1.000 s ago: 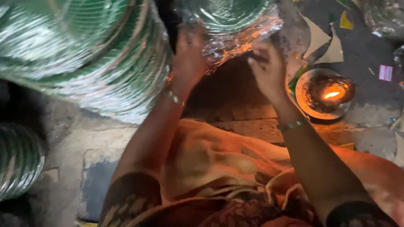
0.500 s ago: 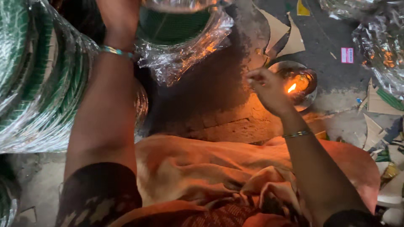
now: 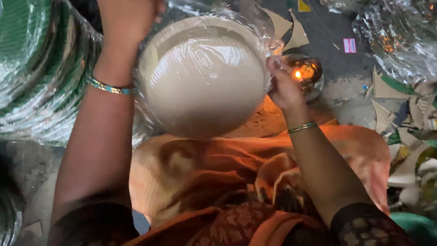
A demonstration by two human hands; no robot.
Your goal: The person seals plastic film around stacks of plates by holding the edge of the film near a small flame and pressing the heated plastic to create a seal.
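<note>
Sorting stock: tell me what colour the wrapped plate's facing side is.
Plain beige on the wrapped plate stack, seen in the head view.

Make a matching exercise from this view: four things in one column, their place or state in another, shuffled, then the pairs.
Things:
1. wrapped plate stack
2. small flame
3. left hand
4. card scraps

Places or states:
A. burning in a bowl beside the right hand
B. scattered on the floor at right
C. held up between both hands, pale side showing
D. gripping the wrap at the top

Pairs: 1-C, 2-A, 3-D, 4-B
</note>
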